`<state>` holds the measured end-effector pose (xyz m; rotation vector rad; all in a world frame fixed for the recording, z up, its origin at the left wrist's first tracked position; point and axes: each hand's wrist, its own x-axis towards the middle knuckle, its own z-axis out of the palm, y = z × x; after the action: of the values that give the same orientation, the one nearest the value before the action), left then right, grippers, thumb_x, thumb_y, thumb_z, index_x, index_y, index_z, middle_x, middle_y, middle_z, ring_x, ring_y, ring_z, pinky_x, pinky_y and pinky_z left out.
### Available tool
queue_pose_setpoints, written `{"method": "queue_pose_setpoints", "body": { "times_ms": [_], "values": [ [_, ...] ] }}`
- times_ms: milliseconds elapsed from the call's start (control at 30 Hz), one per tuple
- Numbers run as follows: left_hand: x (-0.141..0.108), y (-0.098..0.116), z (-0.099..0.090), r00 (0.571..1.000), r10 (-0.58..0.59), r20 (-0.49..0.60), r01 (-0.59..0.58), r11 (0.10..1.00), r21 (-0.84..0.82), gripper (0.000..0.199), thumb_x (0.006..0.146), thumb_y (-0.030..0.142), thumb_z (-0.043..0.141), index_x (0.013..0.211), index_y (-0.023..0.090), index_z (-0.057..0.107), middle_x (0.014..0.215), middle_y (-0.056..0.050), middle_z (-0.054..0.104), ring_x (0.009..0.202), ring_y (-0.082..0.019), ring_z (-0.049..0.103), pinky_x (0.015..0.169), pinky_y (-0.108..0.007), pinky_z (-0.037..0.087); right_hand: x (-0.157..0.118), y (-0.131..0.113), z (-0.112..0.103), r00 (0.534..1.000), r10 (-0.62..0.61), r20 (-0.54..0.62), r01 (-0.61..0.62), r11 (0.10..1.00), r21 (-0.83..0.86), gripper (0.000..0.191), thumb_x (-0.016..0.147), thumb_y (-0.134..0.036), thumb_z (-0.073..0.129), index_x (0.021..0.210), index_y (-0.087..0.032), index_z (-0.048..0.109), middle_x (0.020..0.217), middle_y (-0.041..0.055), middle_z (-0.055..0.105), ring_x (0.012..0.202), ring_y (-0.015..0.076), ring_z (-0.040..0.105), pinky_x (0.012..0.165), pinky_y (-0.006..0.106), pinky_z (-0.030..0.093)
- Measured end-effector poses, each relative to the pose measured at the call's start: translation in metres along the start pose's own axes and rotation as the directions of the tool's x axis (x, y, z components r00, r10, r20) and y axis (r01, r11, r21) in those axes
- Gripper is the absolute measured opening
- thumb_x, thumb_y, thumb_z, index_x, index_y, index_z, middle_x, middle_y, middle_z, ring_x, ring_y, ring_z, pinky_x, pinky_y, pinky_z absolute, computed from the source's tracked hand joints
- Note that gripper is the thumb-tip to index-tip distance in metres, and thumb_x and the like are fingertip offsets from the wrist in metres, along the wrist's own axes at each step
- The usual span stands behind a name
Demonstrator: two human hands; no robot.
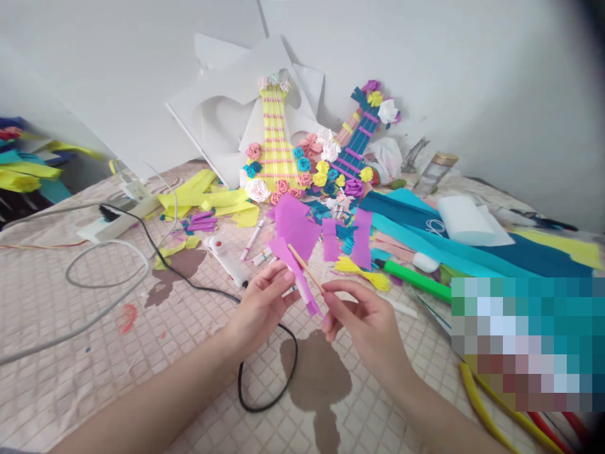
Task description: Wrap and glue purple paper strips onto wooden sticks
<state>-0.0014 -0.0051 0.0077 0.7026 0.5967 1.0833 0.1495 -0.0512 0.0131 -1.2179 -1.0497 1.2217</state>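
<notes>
My left hand (262,304) is closed on a purple crepe paper strip (299,277), holding it slantwise above the table between thumb and fingers. A thin wooden stick (307,270) lies along the strip's upper side. My right hand (366,323) pinches the stick's lower end between thumb and fingertips, close to the strip's curled lower end. Just beyond the hands lies a larger purple paper piece (297,224), with a smaller purple piece (362,238) to its right. A white glue gun (225,260) rests left of my left hand.
Paper-flowered guitar shapes, one yellow (275,142) and one blue (359,142), lean at the back. A power strip (118,217) and looping black cable (296,353) are on the table. Right lie blue paper sheets (534,249), a green tube (416,279) and a white roll (466,219).
</notes>
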Motion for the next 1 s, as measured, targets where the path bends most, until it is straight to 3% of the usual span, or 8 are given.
{"method": "queue_pose_setpoints", "body": {
  "times_ms": [233,400,700,1000],
  "values": [
    [-0.0011,0.0,0.0014,1.0,0.0,0.005,0.0,0.999,0.033,0.019,0.07,0.03,0.071,0.08,0.015,0.068,0.069,-0.003,0.068,0.059,-0.013,0.059,0.06,-0.024,0.043,-0.0015,0.0002,0.0008,0.987,-0.162,0.013,0.163,0.985,-0.061,0.011,0.076,-0.021,0.06,0.084,-0.021,0.067,0.068,-0.0007,0.062,0.045,0.0106,0.059,0.046,0.026,0.052],
    [0.0001,-0.002,-0.0017,1.0,0.002,-0.005,-0.002,1.0,0.01,0.023,0.07,0.027,0.071,0.091,0.016,0.068,0.075,-0.003,0.069,0.063,-0.013,0.061,0.063,-0.025,0.045,-0.0018,0.0013,0.0005,0.988,-0.153,0.018,0.153,0.987,-0.055,0.012,0.076,-0.021,0.06,0.085,-0.022,0.068,0.08,0.0016,0.064,0.046,0.01,0.06,0.045,0.026,0.054],
    [0.0022,-0.0027,-0.002,1.0,0.01,-0.022,-0.011,0.999,-0.036,0.019,0.065,0.021,0.075,0.084,0.018,0.071,0.077,-0.002,0.07,0.068,-0.012,0.061,0.065,-0.021,0.048,-0.0024,0.0,0.0007,0.99,-0.129,0.055,0.132,0.99,-0.052,0.014,0.076,-0.017,0.059,0.084,-0.022,0.069,0.086,0.0019,0.062,0.045,0.007,0.057,0.039,0.022,0.051],
    [0.0024,-0.003,-0.0039,0.998,0.006,-0.055,-0.006,1.0,0.006,0.017,0.066,0.013,0.071,0.083,0.017,0.07,0.076,-0.001,0.071,0.064,-0.011,0.062,0.062,-0.021,0.05,-0.0022,0.0052,-0.0015,0.976,-0.198,0.088,0.206,0.973,-0.104,0.014,0.078,-0.019,0.062,0.085,-0.026,0.071,0.089,0.0019,0.06,0.053,0.0077,0.058,0.039,0.019,0.045]
  ]
}}
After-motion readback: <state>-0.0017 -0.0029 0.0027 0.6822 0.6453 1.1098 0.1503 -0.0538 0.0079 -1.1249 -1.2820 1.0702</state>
